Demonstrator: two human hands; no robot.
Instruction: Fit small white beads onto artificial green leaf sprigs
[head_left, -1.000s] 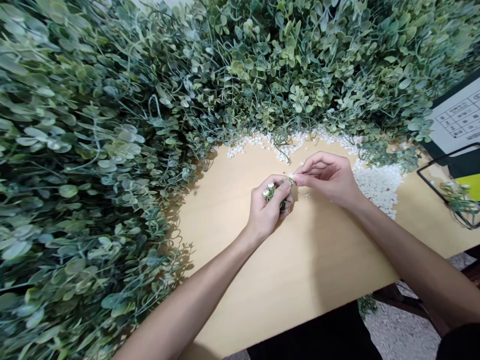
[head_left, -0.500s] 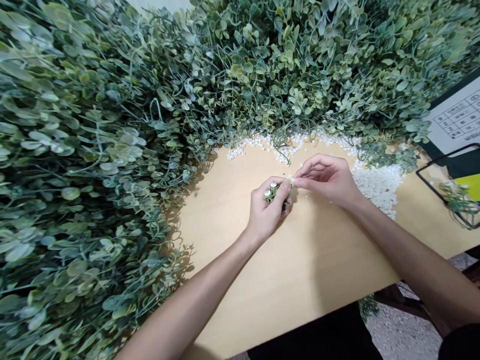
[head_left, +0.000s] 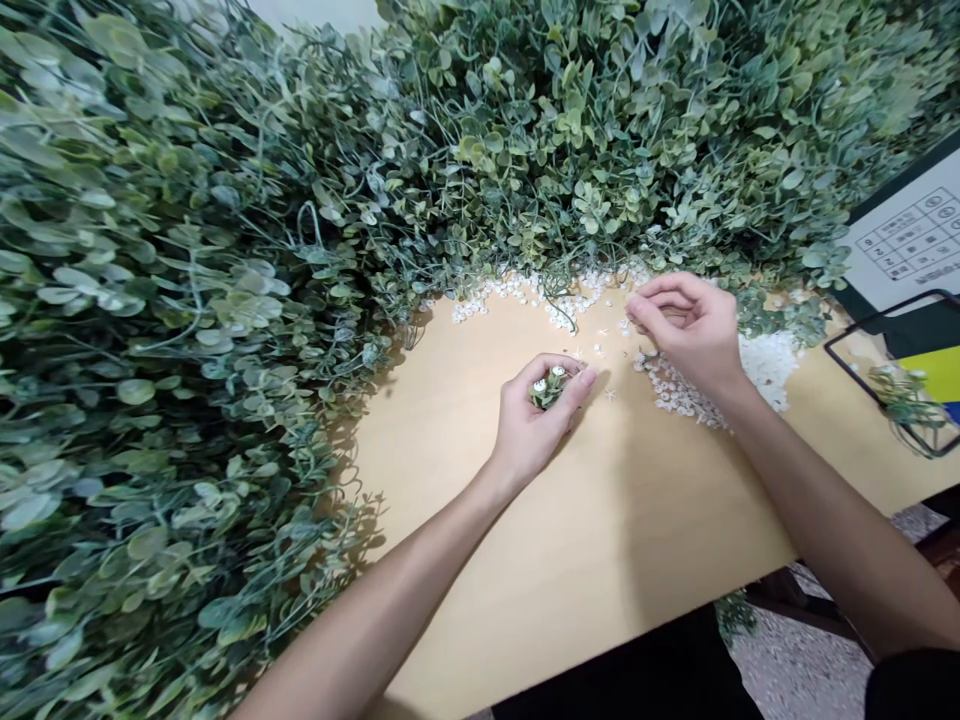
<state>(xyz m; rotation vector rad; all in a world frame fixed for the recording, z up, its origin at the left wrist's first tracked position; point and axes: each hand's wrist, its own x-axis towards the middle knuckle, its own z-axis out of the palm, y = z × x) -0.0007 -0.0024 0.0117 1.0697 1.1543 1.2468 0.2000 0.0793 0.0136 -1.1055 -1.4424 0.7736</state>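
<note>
Head view, findings:
- Sprig (head_left: 549, 392): in the left hand (head_left: 529, 425), thumb and fingers closed on it
- Progress, as judged: two white tips (head_left: 557, 371) show on the sprig; many white pieces (head_left: 675, 388) lie loose, so more seems left
- Right hand (head_left: 697, 325): near the loose pieces, thumb and fingertips close together; cannot tell whether they pinch anything
- Table (head_left: 465, 560): tan top, leafy plants (head_left: 225, 300) heaped along its left and far sides
- Beyond it: printed sheet (head_left: 911, 235) at right, speckled floor (head_left: 787, 660) below

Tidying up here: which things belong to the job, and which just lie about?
Likely the job's:
green sprigs with white tips, in left hand
small round white pieces
green leafy stems

Seemingly lying about:
printed white sheet
flat yellow piece
</note>
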